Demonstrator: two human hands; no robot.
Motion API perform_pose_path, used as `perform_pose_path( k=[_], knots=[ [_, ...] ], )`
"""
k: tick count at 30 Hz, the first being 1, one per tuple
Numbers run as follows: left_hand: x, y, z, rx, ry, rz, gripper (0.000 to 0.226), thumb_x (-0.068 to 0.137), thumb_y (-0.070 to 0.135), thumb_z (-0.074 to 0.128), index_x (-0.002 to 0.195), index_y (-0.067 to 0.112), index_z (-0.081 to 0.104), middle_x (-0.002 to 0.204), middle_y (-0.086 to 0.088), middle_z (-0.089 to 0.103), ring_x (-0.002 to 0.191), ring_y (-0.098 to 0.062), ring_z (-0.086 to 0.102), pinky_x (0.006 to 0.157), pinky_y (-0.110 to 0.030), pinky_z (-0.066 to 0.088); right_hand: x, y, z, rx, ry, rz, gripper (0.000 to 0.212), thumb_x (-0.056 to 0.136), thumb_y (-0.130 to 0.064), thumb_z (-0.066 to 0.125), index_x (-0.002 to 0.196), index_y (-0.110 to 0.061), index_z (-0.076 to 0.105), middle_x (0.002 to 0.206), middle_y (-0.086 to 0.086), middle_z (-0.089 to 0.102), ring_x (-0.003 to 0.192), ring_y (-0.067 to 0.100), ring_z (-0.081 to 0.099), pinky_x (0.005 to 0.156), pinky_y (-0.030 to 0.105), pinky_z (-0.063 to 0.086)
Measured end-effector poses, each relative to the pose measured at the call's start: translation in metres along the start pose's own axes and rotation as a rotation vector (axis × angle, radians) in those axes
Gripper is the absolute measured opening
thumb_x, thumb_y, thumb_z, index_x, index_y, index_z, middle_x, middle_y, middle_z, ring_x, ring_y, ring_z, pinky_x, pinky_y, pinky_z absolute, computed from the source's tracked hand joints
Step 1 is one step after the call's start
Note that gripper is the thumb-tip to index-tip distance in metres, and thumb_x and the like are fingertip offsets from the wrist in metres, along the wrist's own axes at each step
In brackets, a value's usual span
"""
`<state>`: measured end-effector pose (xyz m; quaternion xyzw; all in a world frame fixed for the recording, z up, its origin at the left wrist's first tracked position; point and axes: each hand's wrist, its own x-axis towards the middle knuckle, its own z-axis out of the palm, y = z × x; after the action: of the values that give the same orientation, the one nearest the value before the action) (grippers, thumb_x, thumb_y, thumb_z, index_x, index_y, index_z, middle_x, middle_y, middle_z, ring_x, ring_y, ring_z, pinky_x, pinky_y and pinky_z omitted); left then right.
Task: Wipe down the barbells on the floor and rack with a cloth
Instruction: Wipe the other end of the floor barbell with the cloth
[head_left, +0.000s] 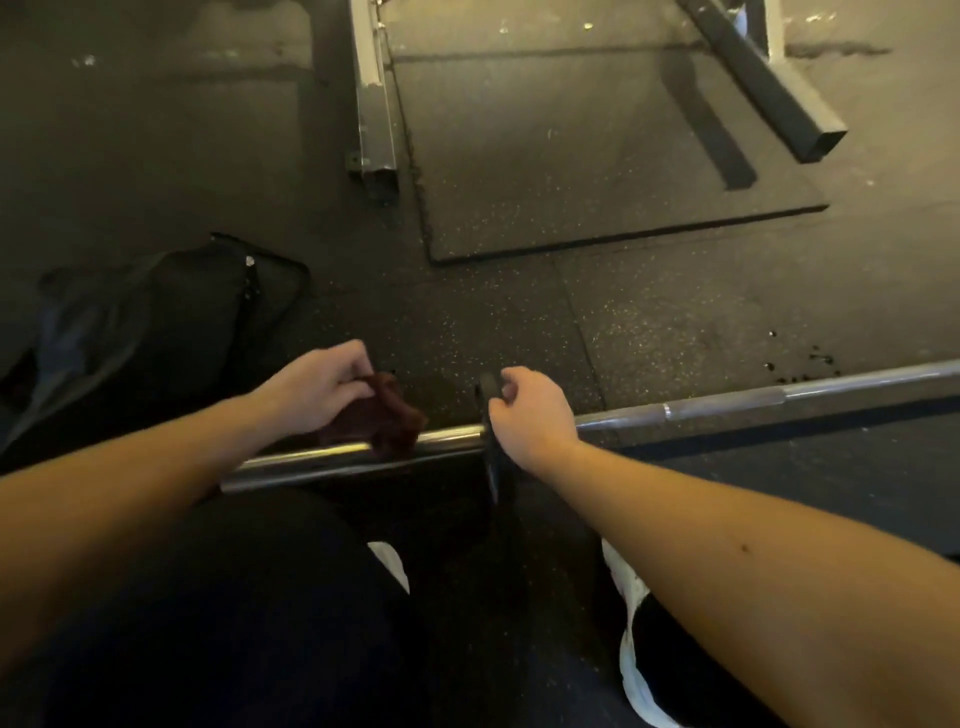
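Note:
A steel barbell (727, 402) lies on the dark rubber floor, running from lower left to the right edge. A thin black plate (492, 462) sits on its sleeve. My left hand (317, 387) presses a dark maroon cloth (387, 415) onto the shiny sleeve (301, 460), left of the plate. The top rim of the plate is gripped by my right hand (530, 410). My legs hide the sleeve's near end.
A black bag (156, 322) lies on the floor at the left. Beyond the bar, a black mat (597, 171) holds the metal feet of a rack (374, 114) and an angled black beam (769, 83). My white shoes (634, 623) stand just behind the bar.

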<state>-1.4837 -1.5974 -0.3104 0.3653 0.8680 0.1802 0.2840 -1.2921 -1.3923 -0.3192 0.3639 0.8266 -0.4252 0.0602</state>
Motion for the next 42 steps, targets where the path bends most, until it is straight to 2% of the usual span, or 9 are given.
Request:
perform_pose_path(
  k=[3,5,9,16,22,24,32,38,42],
  knots=[
    [0.021,0.064,-0.039,-0.042,0.012,0.156,0.021,0.096,0.023,0.070,0.094,0.039,0.057,0.089,0.003,0.073,0.085,-0.012,0.072,0.081,-0.050,0.060,0.007,-0.027,-0.041,0.103,-0.068,-0.093,0.063,0.095,-0.017,0.067,0.154,-0.023,0.043,0.140,-0.002,0.057,0.123,0.016,0.057,0.103,0.031,0.049],
    [0.028,0.111,-0.058,-0.079,0.039,0.232,0.021,0.095,0.022,0.071,0.096,0.038,0.058,0.093,0.003,0.072,0.087,-0.013,0.072,0.082,-0.045,0.061,0.008,-0.046,-0.071,0.162,-0.122,-0.118,0.070,0.090,-0.012,0.069,0.154,-0.024,0.043,0.139,-0.003,0.056,0.116,0.014,0.058,0.084,0.021,0.050],
    [0.032,0.198,-0.073,-0.100,0.101,0.302,0.013,0.096,0.023,0.070,0.103,0.021,0.059,0.092,-0.001,0.069,0.083,-0.014,0.070,0.072,-0.028,0.056,-0.006,-0.066,-0.130,0.229,-0.098,-0.126,0.040,0.089,-0.016,0.074,0.129,-0.019,0.065,0.100,-0.007,0.068,0.090,0.006,0.063,0.065,0.016,0.044],
    [0.020,0.276,-0.036,-0.265,0.180,0.205,0.019,0.098,0.026,0.068,0.114,0.023,0.057,0.101,0.002,0.068,0.093,-0.013,0.067,0.080,-0.030,0.058,-0.034,-0.032,-0.195,0.151,0.039,0.030,0.027,0.086,-0.032,0.081,0.105,-0.018,0.068,0.095,-0.002,0.072,0.088,0.012,0.067,0.068,0.024,0.049],
    [0.025,0.268,-0.004,-0.346,0.003,0.159,0.052,0.098,0.024,0.068,0.145,0.032,0.049,0.122,0.000,0.066,0.112,-0.014,0.066,0.100,-0.040,0.056,-0.029,-0.003,-0.203,-0.039,0.009,0.069,0.027,0.083,-0.037,0.084,0.094,-0.017,0.068,0.087,0.000,0.071,0.081,0.014,0.067,0.066,0.028,0.052],
    [0.031,0.264,0.001,-0.294,-0.012,0.172,0.046,0.097,0.026,0.069,0.141,0.032,0.055,0.128,0.004,0.064,0.121,-0.013,0.061,0.105,-0.042,0.052,-0.022,0.002,-0.200,-0.014,-0.026,0.066,0.023,0.085,-0.033,0.082,0.095,-0.016,0.071,0.086,0.001,0.073,0.081,0.014,0.069,0.070,0.028,0.056],
    [0.070,0.214,0.019,-0.251,-0.155,0.008,0.009,0.092,0.036,0.074,0.094,0.029,0.069,0.086,0.003,0.072,0.077,-0.008,0.069,0.072,-0.030,0.055,0.019,0.016,-0.174,0.103,-0.173,0.112,0.012,0.087,-0.031,0.079,0.086,-0.021,0.073,0.075,-0.004,0.068,0.071,0.011,0.066,0.063,0.027,0.051],
    [0.099,0.215,0.036,-0.041,-0.302,-0.004,0.021,0.085,0.049,0.076,0.085,0.029,0.069,0.106,0.019,0.055,0.106,-0.003,0.044,0.098,-0.035,0.041,0.029,0.041,-0.174,0.198,-0.298,0.260,0.013,0.096,-0.034,0.070,0.098,-0.022,0.070,0.085,-0.002,0.069,0.076,0.010,0.066,0.066,0.025,0.051],
    [0.099,0.260,0.031,-0.133,-0.367,-0.075,0.016,0.090,0.042,0.073,0.086,0.029,0.066,0.093,0.011,0.065,0.094,-0.004,0.059,0.094,-0.037,0.051,0.027,0.035,-0.194,0.317,-0.142,0.395,0.009,0.099,-0.033,0.067,0.100,-0.024,0.068,0.093,0.000,0.072,0.088,0.015,0.070,0.077,0.032,0.060]
  ],
)
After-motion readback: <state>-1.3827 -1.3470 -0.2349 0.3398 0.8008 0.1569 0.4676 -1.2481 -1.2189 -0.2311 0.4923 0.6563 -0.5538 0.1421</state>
